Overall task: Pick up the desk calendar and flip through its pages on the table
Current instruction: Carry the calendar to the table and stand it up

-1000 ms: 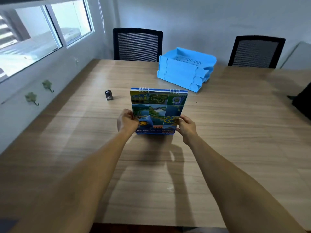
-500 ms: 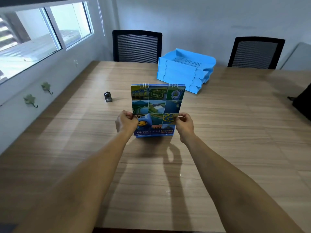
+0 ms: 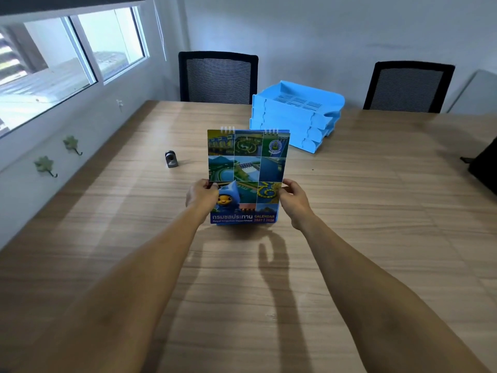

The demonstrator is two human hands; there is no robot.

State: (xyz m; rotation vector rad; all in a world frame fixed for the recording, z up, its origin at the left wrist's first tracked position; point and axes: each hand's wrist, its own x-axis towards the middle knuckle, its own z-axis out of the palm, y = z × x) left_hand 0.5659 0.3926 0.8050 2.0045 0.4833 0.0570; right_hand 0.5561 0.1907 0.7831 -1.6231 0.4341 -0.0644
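The desk calendar [image 3: 247,168] is a spiral-bound stand with a blue and green photo cover and a cartoon mascot near its bottom. It is upright in the middle of the wooden table [image 3: 376,211], cover facing me, and held just above the surface. My left hand [image 3: 201,195] grips its lower left edge. My right hand [image 3: 291,196] pinches its lower right edge. Its cover is the page showing, with the wire rings at the top.
A stack of blue letter trays [image 3: 295,117] stands behind the calendar to the right. A small grey sharpener-like object [image 3: 171,159] lies to the left. Two black mesh chairs [image 3: 217,76] [image 3: 407,86] are at the far edge. A dark bag [image 3: 484,165] sits at the right edge.
The calendar has been raised and tilted more upright toward me, with both hands holding its lower sides throughout.
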